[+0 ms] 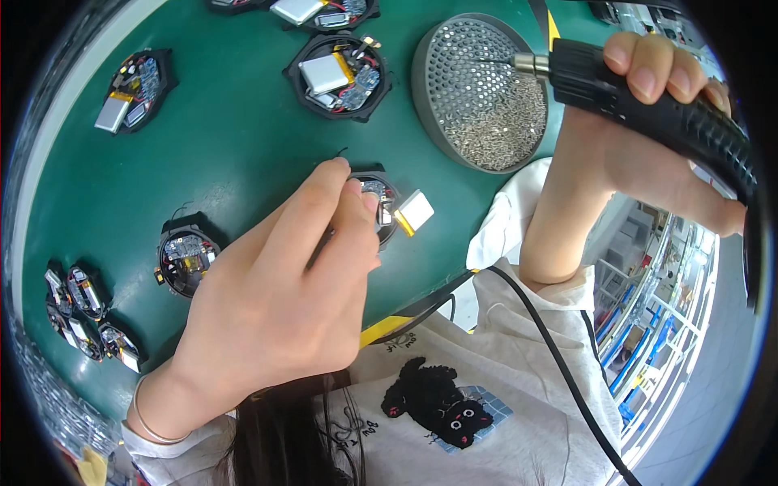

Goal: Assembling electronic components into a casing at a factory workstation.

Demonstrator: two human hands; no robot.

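My right hand (648,97) is wrapped round a black electric screwdriver (587,77). Its thin bit reaches left over a round grey dish (419,89) with a perforated plate inside and a heap of tiny silver screws (506,125). At the middle of the bench, the closed fingers of my left hand (284,267) are on a round black housing (387,194) with a circuit board inside, covering its left side. A white battery pouch (416,211) with a yellow edge sticks out to the housing's right. By my fingertips a short dark wire end (342,151) shows.
On the green bench mat (227,121) lie more round housings: one with a battery (328,73) beyond my left hand, another at far left (134,93), and an open one (186,257) beside my wrist. Several small assemblies (85,292) cluster lower left. A black cable (559,381) crosses my shirt.
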